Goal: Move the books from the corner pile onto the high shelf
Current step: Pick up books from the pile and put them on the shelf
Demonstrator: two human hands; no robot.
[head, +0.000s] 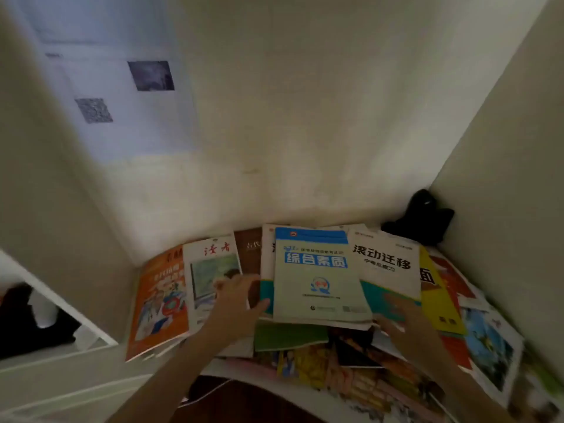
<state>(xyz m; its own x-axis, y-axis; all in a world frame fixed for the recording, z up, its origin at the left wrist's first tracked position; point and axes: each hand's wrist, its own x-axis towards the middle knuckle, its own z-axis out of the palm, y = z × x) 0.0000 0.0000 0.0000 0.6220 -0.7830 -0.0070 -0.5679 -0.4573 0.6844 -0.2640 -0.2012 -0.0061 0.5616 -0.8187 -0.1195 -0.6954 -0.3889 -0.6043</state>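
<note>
The pile of books [320, 315] is lying spread across a white surface where two walls meet, most covers face up and overlapping like shingles, so nearly every book is pinning an edge of the one beneath. That overlap is probably why both hands are working at the top layer rather than digging lower. No high shelf is showing in this view, so where the books are going cannot be told.

The orange magazine [158, 300] is sitting at the left edge, partly overhanging the surface, with the white magazine [210, 270] overlapping its right side. The white book with black lettering [384, 264] is lying toward the right, over a yellow book [439, 300].

On top, near the middle, the pale green and blue workbook [317, 276] is resting square to the viewer (the easiest one to lift, by my reading).

The left hand [238, 303] is reaching in from below, forearm extended, fingers straight and spread, its thumb touching the workbook's left edge. The right hand [399, 319] is blurred; its fingers are looking loosely extended beside the workbook's lower right corner, and a grip cannot be confirmed.

A black object [421, 215] is sitting in the far corner.
</note>
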